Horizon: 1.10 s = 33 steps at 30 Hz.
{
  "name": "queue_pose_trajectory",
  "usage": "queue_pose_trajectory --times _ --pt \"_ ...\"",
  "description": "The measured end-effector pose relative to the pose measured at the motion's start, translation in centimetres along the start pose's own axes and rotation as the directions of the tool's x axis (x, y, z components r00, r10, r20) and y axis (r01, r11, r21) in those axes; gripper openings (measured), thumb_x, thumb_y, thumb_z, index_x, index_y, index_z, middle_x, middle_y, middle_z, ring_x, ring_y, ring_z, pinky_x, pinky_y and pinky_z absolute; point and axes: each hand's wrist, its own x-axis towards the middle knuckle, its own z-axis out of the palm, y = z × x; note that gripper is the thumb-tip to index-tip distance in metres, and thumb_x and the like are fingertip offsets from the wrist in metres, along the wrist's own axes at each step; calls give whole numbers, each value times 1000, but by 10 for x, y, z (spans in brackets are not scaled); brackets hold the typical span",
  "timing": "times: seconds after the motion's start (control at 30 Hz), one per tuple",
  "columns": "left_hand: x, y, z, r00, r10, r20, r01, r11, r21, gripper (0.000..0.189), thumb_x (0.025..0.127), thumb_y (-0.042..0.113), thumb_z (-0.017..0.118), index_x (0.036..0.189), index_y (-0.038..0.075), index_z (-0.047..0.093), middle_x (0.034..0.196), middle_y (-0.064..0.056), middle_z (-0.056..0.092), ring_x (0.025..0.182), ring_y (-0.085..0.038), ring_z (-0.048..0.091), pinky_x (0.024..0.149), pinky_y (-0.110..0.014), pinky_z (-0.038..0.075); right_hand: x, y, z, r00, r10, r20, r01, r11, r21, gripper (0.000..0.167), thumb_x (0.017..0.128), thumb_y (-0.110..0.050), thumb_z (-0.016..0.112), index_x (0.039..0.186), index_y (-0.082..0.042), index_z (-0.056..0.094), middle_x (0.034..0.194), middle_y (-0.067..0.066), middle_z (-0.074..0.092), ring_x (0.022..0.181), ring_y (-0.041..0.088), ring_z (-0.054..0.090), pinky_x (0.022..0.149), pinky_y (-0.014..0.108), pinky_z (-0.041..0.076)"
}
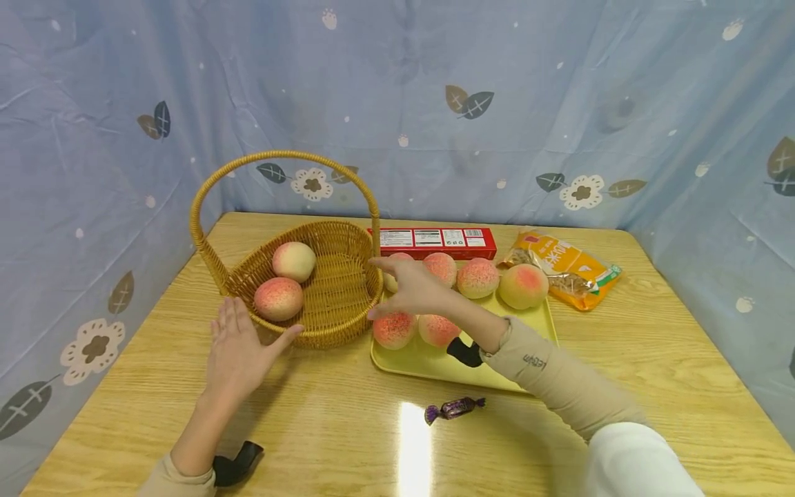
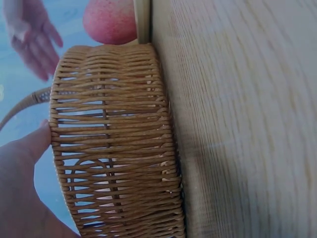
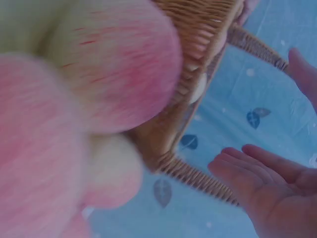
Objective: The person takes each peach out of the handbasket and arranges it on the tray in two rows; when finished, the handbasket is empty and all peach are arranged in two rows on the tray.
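A wicker basket (image 1: 332,337) with a tall arched handle stands on the left of the table. Two peaches (image 1: 279,299) lie inside it, on its left side. My left hand (image 1: 239,355) is at the basket's front left, fingers straight and thumb spread; in the left wrist view the thumb (image 2: 37,141) lies at the basket's rim. My right hand (image 1: 413,286) hovers by the basket's right side with thumb and fingers apart, holding nothing. Beneath that arm, several peaches (image 1: 478,278) sit on a yellow tray (image 1: 422,366), partly hidden by the hand and forearm.
Behind the tray lies a red box (image 1: 428,238). An orange snack bag (image 1: 562,269) rests at the tray's back right. A purple wrapped candy (image 1: 456,408) is on the wooden table (image 1: 335,421) in front of the tray. A blue curtain (image 1: 404,103) hangs behind and at both sides.
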Motion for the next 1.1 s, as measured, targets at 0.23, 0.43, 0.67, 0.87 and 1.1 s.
queue_pose_trajectory --times 0.23,0.43,0.67,0.87,1.1 --pt "3 1 4 1000 22 -8 -21 1000 11 118 88 72 47 145 -21 4 150 -42 0 140 -55 4 113 -63 5 37 -26 0 999 10 46 -10 1000 11 85 78 -26 83 148 -5 40 149 10 44 135 26 42 108 38 39" --pt "4 3 2 1000 14 4 -14 1000 -5 118 88 72 47 146 -20 1 151 -40 -4 141 -54 1 113 -62 2 68 -44 6 995 7 97 -3 999 -38 78 80 -26 82 145 -4 45 145 10 49 133 23 46 106 33 41" --pt "5 3 0 1000 24 -14 -24 1000 5 118 87 72 49 145 -20 3 151 -41 -1 141 -54 3 113 -62 4 101 -69 20 995 2 97 19 978 -210 70 82 -21 80 142 -4 49 139 9 55 124 24 54 97 30 48" --pt "3 1 0 999 30 -18 -30 1000 3 117 88 71 48 145 -21 5 150 -42 0 141 -54 3 113 -62 4 130 -79 32 993 -53 103 95 884 -459 70 86 -23 75 146 -7 43 146 6 48 129 22 49 101 29 44" --pt "-1 -1 2 1000 8 -8 -8 1000 12 118 88 71 48 144 -22 5 150 -42 2 141 -54 3 113 -62 5 150 -81 52 957 -61 283 190 869 -457 57 91 -15 68 144 -9 48 130 3 60 119 18 54 95 24 45"
